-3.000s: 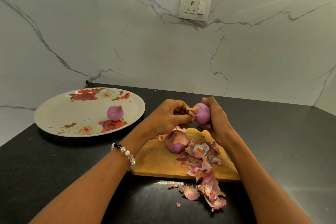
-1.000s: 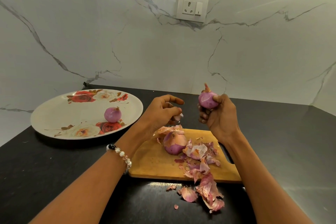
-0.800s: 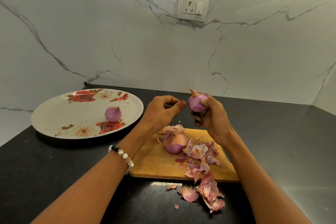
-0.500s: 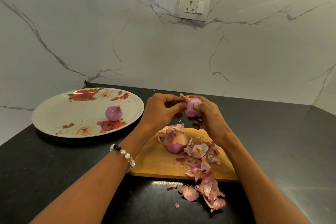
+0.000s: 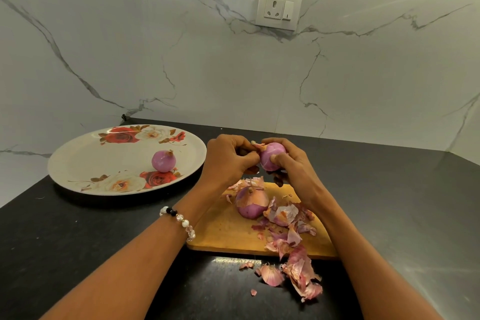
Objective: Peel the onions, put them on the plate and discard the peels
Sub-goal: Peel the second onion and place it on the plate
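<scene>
Above the far edge of the wooden cutting board [image 5: 223, 231], both hands hold one small purple onion [image 5: 270, 157] in the air. The right hand [image 5: 293, 166] has its fingers curled around this onion from the right side, and the thumb lies over its front. The left hand [image 5: 228, 158] touches the onion from the left, and its fingers pinch a thin dry piece of skin [image 5: 257, 145] at the top of the onion. On the left wrist sits a bracelet of white, clear and black beads [image 5: 179, 221]. A second onion, partly peeled with brown skin on its upper part [image 5: 250, 202], lies on the far half of the board, just below the hands. Beside it, a heap of pink and purple onion peels [image 5: 288, 218] covers the right part of the board, and more loose peels [image 5: 298, 273] lie on the black table [image 5: 78, 241] just past the near edge of the board. Toward the far left corner of the table stands a large round white plate with red and cream roses [image 5: 91, 163], and one peeled purple onion [image 5: 163, 160] rests on its right part. Behind the table rises a white marble wall with grey veins [image 5: 155, 47], and a white socket with a switch [image 5: 279, 8] is fixed on it.
</scene>
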